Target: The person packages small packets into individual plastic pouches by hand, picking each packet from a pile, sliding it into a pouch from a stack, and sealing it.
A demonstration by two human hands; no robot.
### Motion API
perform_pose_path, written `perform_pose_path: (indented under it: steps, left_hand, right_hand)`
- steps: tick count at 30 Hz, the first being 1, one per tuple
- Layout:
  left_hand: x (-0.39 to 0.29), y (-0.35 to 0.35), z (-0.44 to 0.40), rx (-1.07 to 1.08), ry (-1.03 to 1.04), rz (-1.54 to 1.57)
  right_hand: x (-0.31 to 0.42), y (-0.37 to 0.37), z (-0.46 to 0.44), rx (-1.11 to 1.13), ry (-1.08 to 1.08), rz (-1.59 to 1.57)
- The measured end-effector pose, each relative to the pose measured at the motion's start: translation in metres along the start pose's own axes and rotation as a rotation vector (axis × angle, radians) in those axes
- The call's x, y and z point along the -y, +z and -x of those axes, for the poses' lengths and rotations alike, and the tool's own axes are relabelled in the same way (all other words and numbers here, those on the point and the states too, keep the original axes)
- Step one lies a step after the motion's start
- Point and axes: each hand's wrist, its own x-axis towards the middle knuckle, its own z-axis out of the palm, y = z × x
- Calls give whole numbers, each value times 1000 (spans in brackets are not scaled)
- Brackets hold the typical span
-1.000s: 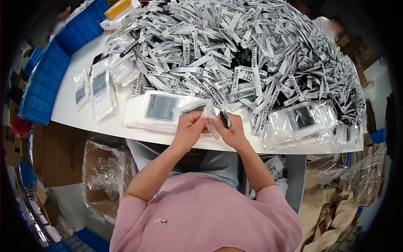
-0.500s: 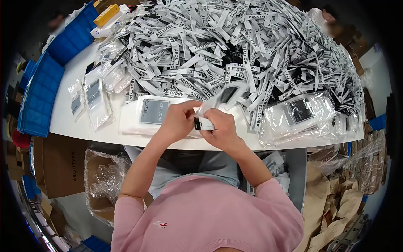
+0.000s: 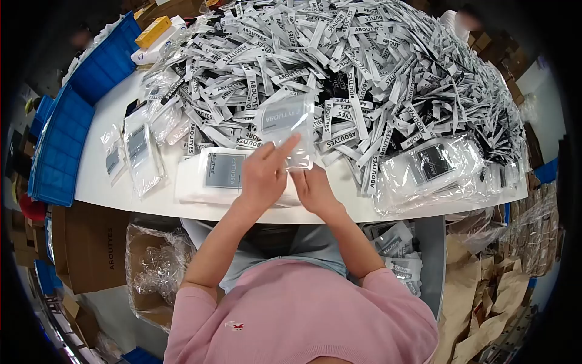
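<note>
A translucent plastic bag with a grey printed panel stands raised over the front of the table. My left hand is closed on its lower left part, the index finger lying across its face. Pinching the bag's bottom edge is my right hand, whose fingertips are partly hidden. Just left of my left hand lies a stack of similar bags with a grey label on top. Behind the hands rises a large heap of white and black printed strips, reading ABOUTYES.
Clear-wrapped bags lie at the right table edge, and more small packets at the left. Blue bins line the left side. Below the table are a plastic-lined box and a grey bin with bags inside.
The bag was bunched between both hands with a black-and-white strip at the right hand; now it is spread upright, panel showing. That strip is no longer visible there.
</note>
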Motion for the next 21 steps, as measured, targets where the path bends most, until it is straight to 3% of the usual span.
perform_pose_path:
  steps: [1,2,3,5,6,7,8,9,10,11,12,13,15,17,19,20,21]
  left_hand:
    - [0,6,10,31,138,-89]
    - [0,11,14,36,130,-91]
    - [0,15,17,37,131,-115]
    - [5,14,15,26,17,-124]
    - [12,10,13,39,-117,-11]
    - [17,7,9,51,-249,102]
    - [14,2,11,102,-217,16]
    - [9,4,13,148,-59,9]
    - [2,7,18,197,95,5]
    - [0,12,27,242,120,-49]
    - [0,11,25,241,120,-49]
    - [-1,9,22,231,16,-60]
    - [3,2,15,257,-218,-70]
    - [-5,5,15,276,-87,-48]
    - [-18,8,25,411,79,-133]
    - [-19,4,22,407,77,-139]
    - [-27,-6,12,507,-74,-27]
  right_hand:
    - [-2,-3,-4,47,246,-308]
    - [-3,-4,-5,94,495,-617]
    - [1,8,-4,-87,638,-867]
    - [9,8,-6,122,485,-707]
    - [22,13,-1,30,402,-505]
    - [21,14,0,25,403,-504]
    - [16,17,1,-100,195,-300]
    - [9,21,3,-218,-10,-93]
    - [-1,23,5,-289,74,-278]
    - [-8,21,8,-289,77,-277]
    - [-11,18,8,-212,224,-380]
    - [-12,16,9,-137,373,-484]
    - [0,9,9,-90,392,-619]
    - [2,0,5,-35,509,-759]
    - [-3,4,3,-266,214,-485]
    - [2,8,4,-288,295,-613]
    - [-4,5,3,-285,293,-617]
